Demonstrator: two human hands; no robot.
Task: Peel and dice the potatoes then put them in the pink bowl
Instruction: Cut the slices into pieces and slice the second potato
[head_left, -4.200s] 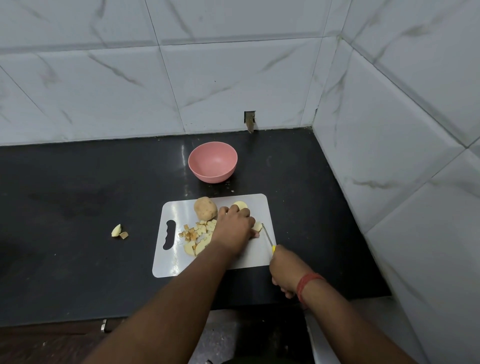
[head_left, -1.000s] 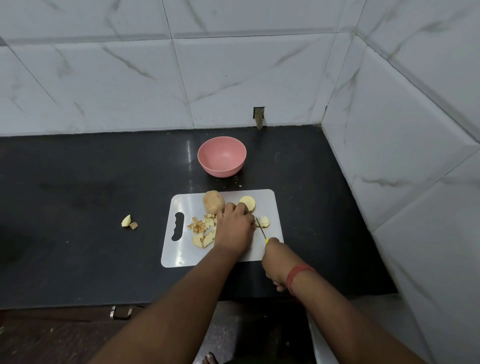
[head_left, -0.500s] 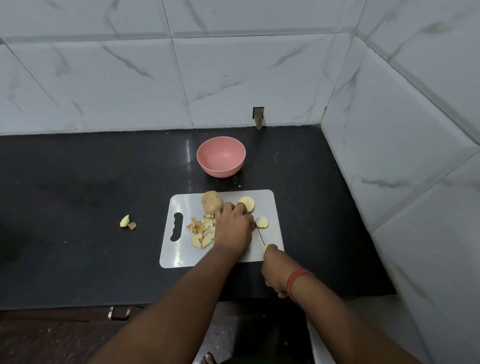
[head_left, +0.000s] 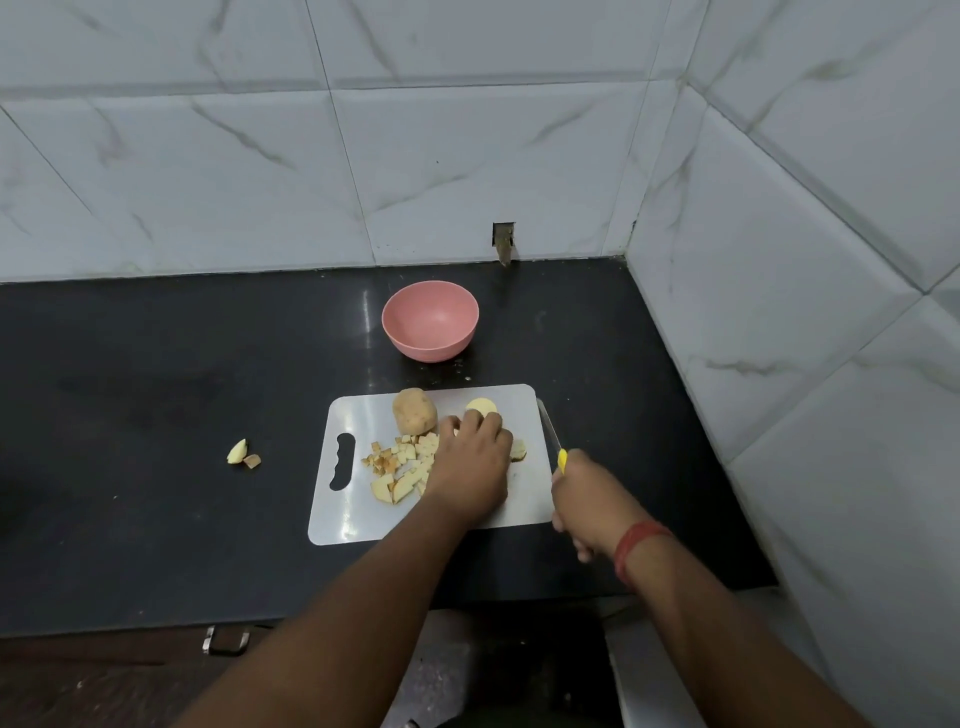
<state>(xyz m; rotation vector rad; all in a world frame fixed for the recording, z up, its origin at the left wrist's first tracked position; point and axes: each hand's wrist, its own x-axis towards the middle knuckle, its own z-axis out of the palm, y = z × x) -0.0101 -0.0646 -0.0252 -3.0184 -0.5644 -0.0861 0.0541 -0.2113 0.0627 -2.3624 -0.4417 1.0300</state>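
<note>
A white cutting board (head_left: 340, 519) lies on the black counter. My left hand (head_left: 470, 465) rests on it, fingers curled over a potato piece that is mostly hidden, fingertips at a pale cut potato half (head_left: 483, 404). A whole unpeeled potato (head_left: 414, 410) stands at the board's far edge. Several diced pieces (head_left: 397, 465) lie left of my hand, and one small piece (head_left: 518, 450) to its right. My right hand (head_left: 589, 493) grips a yellow-handled knife (head_left: 548, 423), its blade over the board's right edge. The empty pink bowl (head_left: 430, 319) sits behind the board.
Two stray potato bits (head_left: 243, 453) lie on the counter left of the board. White tiled walls close the back and right sides. A metal latch (head_left: 224, 639) shows below the counter's front edge.
My right hand has drawn the knife away from my left hand to the board's right edge. My left hand has shifted slightly toward the cut half.
</note>
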